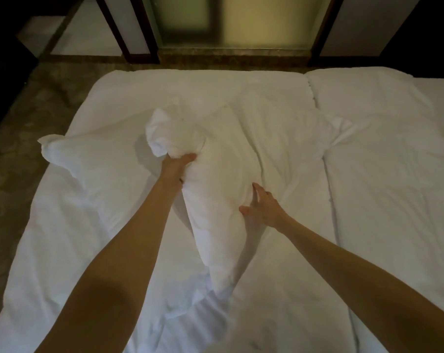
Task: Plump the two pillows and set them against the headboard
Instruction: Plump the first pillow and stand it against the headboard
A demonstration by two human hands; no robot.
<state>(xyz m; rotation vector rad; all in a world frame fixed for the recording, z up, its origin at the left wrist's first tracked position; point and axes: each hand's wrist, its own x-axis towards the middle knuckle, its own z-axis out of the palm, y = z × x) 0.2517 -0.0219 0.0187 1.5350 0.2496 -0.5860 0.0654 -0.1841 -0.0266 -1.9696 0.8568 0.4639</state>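
A white pillow [215, 189] lies lengthwise in the middle of the white bed, its far end bunched up. My left hand [176, 168] is shut on the pillow's left edge just below that bunched end. My right hand [263, 207] rests against the pillow's right side with its fingers spread, holding nothing. A second white pillow [88, 151] lies flat to the left, near the bed's left edge. No headboard is in view.
A white duvet [384, 174] covers the bed, with a seam running down the right side. Brown patterned floor [14, 154] borders the bed on the left and far side. Beyond it stand dark wooden frames and frosted glass panels [254, 19].
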